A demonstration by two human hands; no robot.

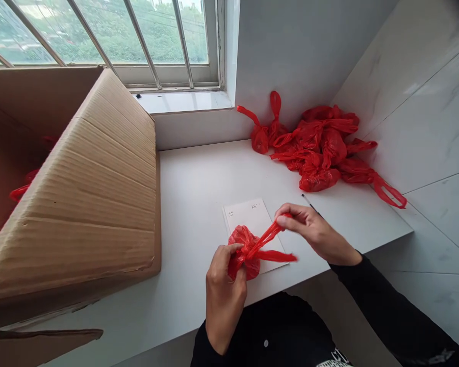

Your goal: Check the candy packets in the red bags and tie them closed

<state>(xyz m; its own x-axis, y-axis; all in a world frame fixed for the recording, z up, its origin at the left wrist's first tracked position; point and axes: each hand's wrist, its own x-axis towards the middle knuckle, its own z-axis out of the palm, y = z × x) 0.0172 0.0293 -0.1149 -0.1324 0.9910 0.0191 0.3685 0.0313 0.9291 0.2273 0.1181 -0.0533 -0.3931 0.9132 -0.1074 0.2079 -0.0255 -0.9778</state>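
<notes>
A small red plastic bag [254,267], bunched up and knotted at its neck, is between my two hands above the white table. My left hand [225,285] pinches it near the knot, thumb and fingers on either side. Higher and to the right, my right hand [309,229] grips one handle of the bag and holds it stretched. The other handle hangs out loose to the right. Beneath the bag lies a white paper pad [248,214] with a few small handwritten marks near its top. What is inside the bag cannot be made out.
Several red plastic bags [323,145] are heaped against the wall at the back right. A large open cardboard box [99,188] with red plastic inside stands at left. A dark pen [309,202] lies beside my right hand. The white table [199,178] ends close to my body.
</notes>
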